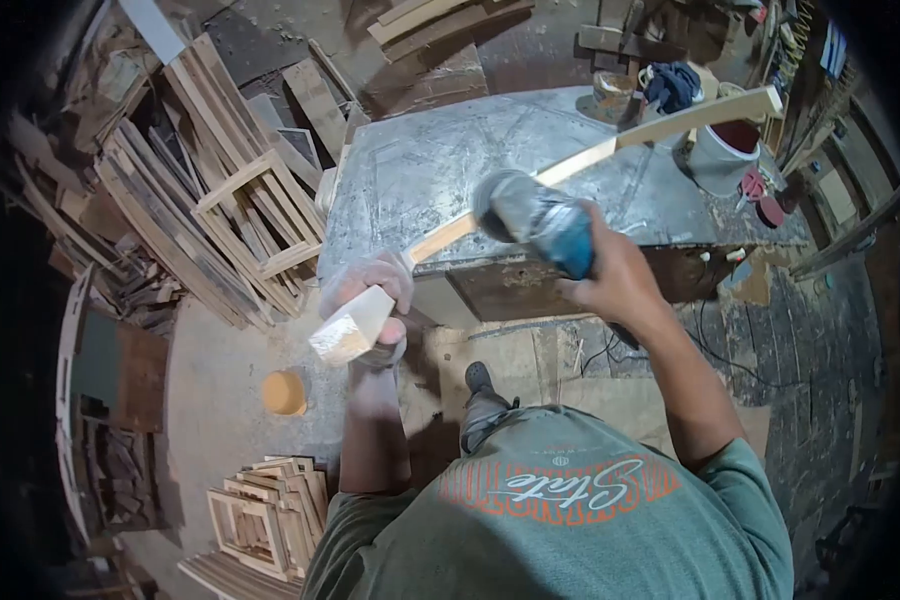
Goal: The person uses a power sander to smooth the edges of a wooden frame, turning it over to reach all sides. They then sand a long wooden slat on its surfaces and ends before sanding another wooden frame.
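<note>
A long wooden piece (580, 160) slants from lower left to upper right across the near part of a worktable (410, 165). Its near end juts out past the table edge. My left hand (395, 285), blurred and pale as if gloved, is closed around that end. In my right hand (615, 265) is a teal power tool with a round head, looking like an angle grinder (545, 215). Its head is over the middle of the wooden piece and hides part of it. The far end of the piece reaches over a white bucket (725, 165).
Small containers (612, 95) and a dark cloth (672, 85) sit at the table's back right, with reddish discs (768, 210) near the right corner. Stacked boards (160, 220) and frames lean on the left. A yellow-orange round container (284, 393) stands on the floor. A cable (720, 350) lies at right.
</note>
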`<state>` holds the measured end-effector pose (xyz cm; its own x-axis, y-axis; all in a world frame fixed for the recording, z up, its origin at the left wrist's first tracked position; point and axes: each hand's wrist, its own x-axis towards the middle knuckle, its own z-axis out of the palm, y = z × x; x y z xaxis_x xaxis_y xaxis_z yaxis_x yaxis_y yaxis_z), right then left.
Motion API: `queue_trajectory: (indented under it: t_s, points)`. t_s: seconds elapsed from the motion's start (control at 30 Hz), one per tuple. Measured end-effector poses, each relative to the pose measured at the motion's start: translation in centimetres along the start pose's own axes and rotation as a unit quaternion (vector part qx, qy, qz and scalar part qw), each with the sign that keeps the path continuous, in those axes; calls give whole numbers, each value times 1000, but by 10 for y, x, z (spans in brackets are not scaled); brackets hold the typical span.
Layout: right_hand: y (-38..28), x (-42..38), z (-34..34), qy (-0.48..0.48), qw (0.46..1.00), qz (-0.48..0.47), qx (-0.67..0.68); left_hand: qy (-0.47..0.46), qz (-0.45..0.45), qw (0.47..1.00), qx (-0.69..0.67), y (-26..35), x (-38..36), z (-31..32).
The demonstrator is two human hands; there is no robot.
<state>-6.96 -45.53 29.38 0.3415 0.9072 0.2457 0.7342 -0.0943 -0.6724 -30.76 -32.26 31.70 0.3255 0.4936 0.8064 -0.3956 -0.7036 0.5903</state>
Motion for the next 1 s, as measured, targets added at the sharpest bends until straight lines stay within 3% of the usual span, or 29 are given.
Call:
queue_trajectory:
  t_s: [0.23,1.0]
  points:
    - [-35,10,22,-83,995,-54,-21,-2,5,1000,-8,-3,-3,-1]
    - [-38,7,17,-104,989,-96,-42,-25,26,999,-18,-8,-3,-7]
